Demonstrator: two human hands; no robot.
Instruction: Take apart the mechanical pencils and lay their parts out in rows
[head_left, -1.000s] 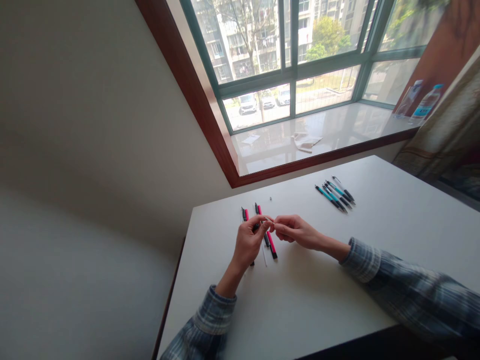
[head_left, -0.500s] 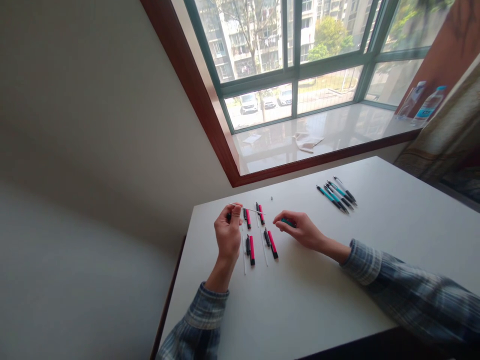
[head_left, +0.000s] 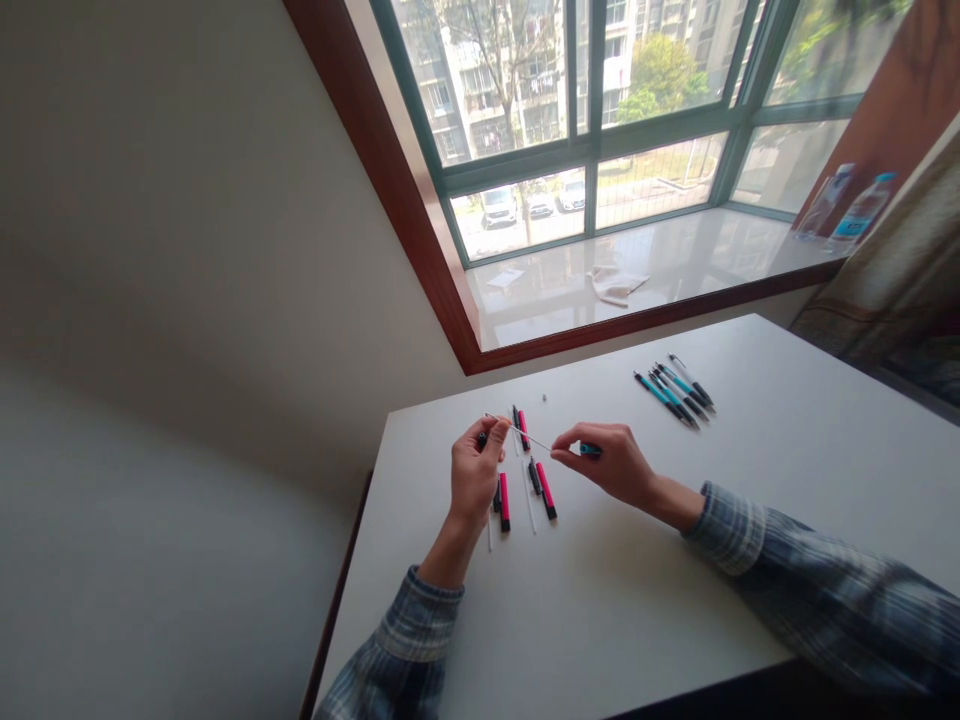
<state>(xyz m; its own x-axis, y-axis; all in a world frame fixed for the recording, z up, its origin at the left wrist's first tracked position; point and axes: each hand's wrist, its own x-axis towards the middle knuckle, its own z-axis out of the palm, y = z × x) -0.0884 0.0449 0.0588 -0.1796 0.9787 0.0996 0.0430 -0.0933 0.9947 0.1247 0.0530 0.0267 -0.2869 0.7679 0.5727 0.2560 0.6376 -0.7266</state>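
Observation:
Between finger and thumb, my left hand (head_left: 472, 480) pinches a thin white pen refill (head_left: 534, 439). A dark pen part (head_left: 481, 439) also sits in that hand, partly covered by the fingers. My right hand (head_left: 613, 462) is closed around a teal pen barrel (head_left: 590, 450), and its thumb and fingertip meet the refill's right end. Below the hands lie pink-and-black pen barrels (head_left: 547, 490), black pen parts (head_left: 534, 476) and white refills (head_left: 529, 497) in small groups. My left hand hides part of the groups at the left.
Several assembled pens (head_left: 673, 394), teal or white with black grips, lie on the white table (head_left: 637, 590) at the right rear. A tiny grey piece (head_left: 544, 398) rests near the back edge. Behind, the window sill (head_left: 540, 310) carries a cloth (head_left: 616, 285) and plastic bottles (head_left: 859, 215).
My left hand has shifted right with the refill, now covering the rear left pen parts. My right fingertips have closed on the refill's end, and the teal barrel shows more.

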